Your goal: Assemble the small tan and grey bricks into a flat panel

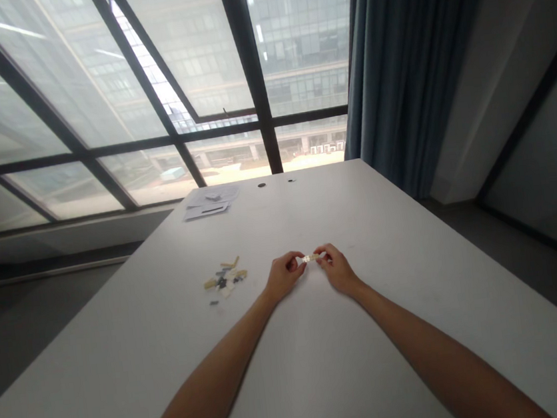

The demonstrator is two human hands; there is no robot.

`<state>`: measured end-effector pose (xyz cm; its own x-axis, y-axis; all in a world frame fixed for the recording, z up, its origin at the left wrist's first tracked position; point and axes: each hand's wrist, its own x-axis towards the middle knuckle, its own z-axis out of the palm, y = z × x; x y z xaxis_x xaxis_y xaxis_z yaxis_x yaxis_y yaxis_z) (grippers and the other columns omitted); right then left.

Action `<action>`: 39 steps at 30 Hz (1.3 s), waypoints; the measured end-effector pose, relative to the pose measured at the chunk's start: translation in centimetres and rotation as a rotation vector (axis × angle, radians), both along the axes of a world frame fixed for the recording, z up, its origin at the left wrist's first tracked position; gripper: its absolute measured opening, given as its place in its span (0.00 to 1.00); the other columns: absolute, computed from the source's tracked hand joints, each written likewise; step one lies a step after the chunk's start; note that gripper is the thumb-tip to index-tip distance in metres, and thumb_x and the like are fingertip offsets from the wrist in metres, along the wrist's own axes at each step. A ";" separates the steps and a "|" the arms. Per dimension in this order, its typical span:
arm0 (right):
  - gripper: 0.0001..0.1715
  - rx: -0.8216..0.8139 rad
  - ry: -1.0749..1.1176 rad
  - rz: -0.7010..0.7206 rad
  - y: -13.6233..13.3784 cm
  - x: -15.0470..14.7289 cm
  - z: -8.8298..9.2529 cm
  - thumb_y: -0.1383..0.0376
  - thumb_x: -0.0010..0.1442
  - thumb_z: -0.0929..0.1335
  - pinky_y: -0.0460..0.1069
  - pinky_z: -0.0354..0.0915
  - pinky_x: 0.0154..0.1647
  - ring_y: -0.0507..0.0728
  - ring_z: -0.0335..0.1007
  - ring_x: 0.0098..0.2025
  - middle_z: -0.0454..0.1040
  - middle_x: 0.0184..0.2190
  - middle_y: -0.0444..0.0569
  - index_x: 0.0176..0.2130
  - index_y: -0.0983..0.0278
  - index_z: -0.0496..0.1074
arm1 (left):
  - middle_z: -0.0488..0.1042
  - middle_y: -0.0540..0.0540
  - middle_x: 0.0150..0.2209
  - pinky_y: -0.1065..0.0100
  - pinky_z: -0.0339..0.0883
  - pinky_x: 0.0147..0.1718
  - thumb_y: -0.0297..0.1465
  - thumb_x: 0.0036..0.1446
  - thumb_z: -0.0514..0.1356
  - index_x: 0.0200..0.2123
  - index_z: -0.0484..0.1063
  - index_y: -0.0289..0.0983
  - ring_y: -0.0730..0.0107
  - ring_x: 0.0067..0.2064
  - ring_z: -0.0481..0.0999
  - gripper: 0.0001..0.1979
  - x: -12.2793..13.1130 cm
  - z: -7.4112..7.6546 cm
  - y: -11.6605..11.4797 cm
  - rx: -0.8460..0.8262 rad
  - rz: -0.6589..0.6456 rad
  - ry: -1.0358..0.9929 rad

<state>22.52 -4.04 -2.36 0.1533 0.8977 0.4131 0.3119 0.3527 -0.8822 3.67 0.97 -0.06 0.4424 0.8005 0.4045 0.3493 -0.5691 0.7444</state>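
Observation:
My left hand (286,274) and my right hand (334,266) meet near the middle of the white table (295,355). Between them is a small, pale building-brick piece (310,258), cream to yellowish with bright spots on top. Thumb and fingers of my left hand pinch its left end; those of my right hand close on its right end. Fingertips cover part of it, so I cannot tell whether it is one brick or several joined. Left of my left hand lies a loose pile of small bricks (224,282), in cream, tan, grey and black.
A single grey brick (213,303) lies just in front of the pile. Papers (210,202) with a dark, thin item on them rest at the far left of the table. Two small dark round things sit by the far edge. Windows and a blue curtain (385,89) stand behind.

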 end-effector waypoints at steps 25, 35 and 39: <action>0.10 -0.010 0.002 -0.004 -0.1 0.0 0.1 0.64 0.57 0.65 0.47 0.63 0.32 0.53 0.64 0.33 0.73 0.39 0.48 0.40 0.62 0.72 | 0.58 0.58 0.20 0.74 0.53 0.26 0.34 0.54 0.63 0.40 0.78 0.34 0.78 0.23 0.56 0.12 0.0 -0.1 0.1 -0.002 -0.009 0.013; 0.09 0.002 0.004 0.001 -0.2 0.0 0.3 0.64 0.58 0.65 0.48 0.63 0.32 0.53 0.64 0.33 0.73 0.40 0.48 0.40 0.62 0.72 | 0.59 0.57 0.20 0.74 0.53 0.26 0.36 0.54 0.63 0.40 0.78 0.34 0.78 0.24 0.56 0.13 -0.1 -0.1 0.1 -0.016 -0.006 0.012; 0.09 0.002 -0.007 -0.001 -0.2 0.0 0.3 0.64 0.58 0.65 0.48 0.63 0.33 0.53 0.64 0.33 0.73 0.40 0.48 0.40 0.62 0.72 | 0.58 0.57 0.20 0.74 0.52 0.26 0.36 0.55 0.63 0.39 0.78 0.34 0.78 0.23 0.56 0.12 -0.1 -0.2 0.1 -0.018 -0.010 -0.001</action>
<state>22.47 -4.22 -2.05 0.1515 0.8967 0.4159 0.3190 0.3539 -0.8792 3.59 1.11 -0.25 0.4496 0.8033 0.3907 0.3431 -0.5591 0.7548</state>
